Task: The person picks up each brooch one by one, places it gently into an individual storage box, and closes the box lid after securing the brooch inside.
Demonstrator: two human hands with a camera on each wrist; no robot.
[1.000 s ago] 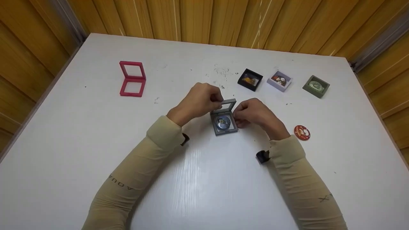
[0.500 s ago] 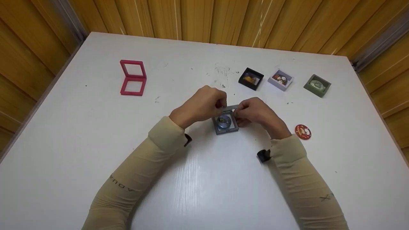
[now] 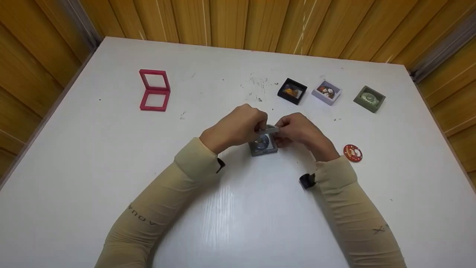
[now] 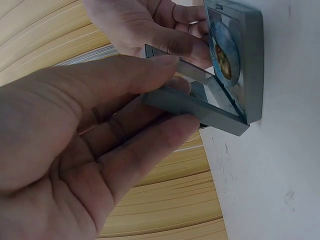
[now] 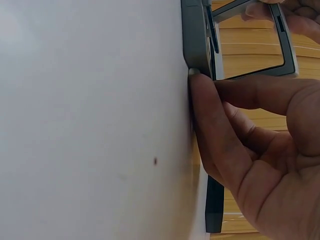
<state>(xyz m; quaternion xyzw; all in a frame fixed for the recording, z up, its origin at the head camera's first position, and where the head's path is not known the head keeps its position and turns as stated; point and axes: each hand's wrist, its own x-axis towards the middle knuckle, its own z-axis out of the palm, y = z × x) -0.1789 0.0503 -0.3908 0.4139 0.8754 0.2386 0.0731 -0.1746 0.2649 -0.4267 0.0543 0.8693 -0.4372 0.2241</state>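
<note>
Gray case (image 3: pixel 264 152): lies on the white table (image 3: pixel 238 227) in front of me, between my two hands, with its lid (image 4: pixel 197 109) tilted up from the hinge at the far edge.
Blue disc (image 3: pixel 262 141): sits inside the base, beneath the raised lid.
Left hand (image 3: pixel 238 124): thumb and fingers clamped on the lid's frame, thumb on one face and fingers on the other.
Right hand (image 3: pixel 299 130): thumb and a curled finger pinched on the base's right side, close to the table.
Lid technique: I judge the step to be lowering the lid; it calls for an even swing about the hinge, without twist, my left fingers slipping out from beneath before the frames meet.
Base technique: my right pinch should brace the base low, its fingertips clear of the rim where the lid would land; a finger caught there, or a disc nudged off centre, seems the likeliest fault.
Hidden parts: in the head view my left hand covers the base's far left corner and part of the lid.
Cut off: the right wrist view shows only part of the case.
Hard to make out: the disc's picture; also a dark bar (image 5: pixel 215 207) below my right fingers, which I cannot identify.
</note>
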